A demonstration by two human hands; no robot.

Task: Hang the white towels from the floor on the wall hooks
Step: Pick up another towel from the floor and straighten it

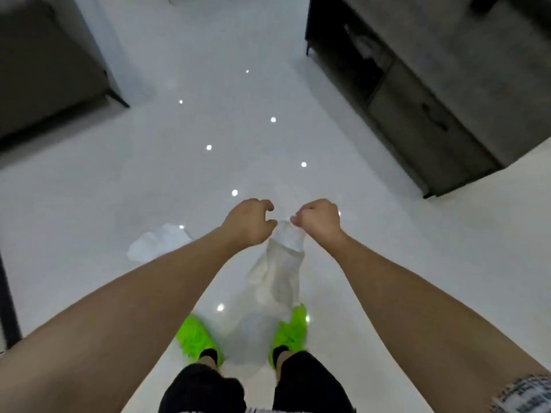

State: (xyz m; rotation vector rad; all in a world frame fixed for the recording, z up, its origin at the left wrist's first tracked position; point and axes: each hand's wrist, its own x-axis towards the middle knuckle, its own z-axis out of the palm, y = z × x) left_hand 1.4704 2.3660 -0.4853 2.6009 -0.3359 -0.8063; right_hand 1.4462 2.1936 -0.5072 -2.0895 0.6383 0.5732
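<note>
A white towel hangs down in front of me, between my two green shoes. My right hand pinches its top edge with curled fingers. My left hand is right beside that edge, fingers curled and thumb near the cloth, but the blur hides whether it has hold of it. A second white towel lies crumpled on the glossy white floor to the left, partly hidden behind my left forearm. No wall hooks are in view.
A dark grey cabinet with drawers stands along the right. Another dark piece of furniture stands at the upper left. A dark edge runs down the far left. White floor stretches ahead between them.
</note>
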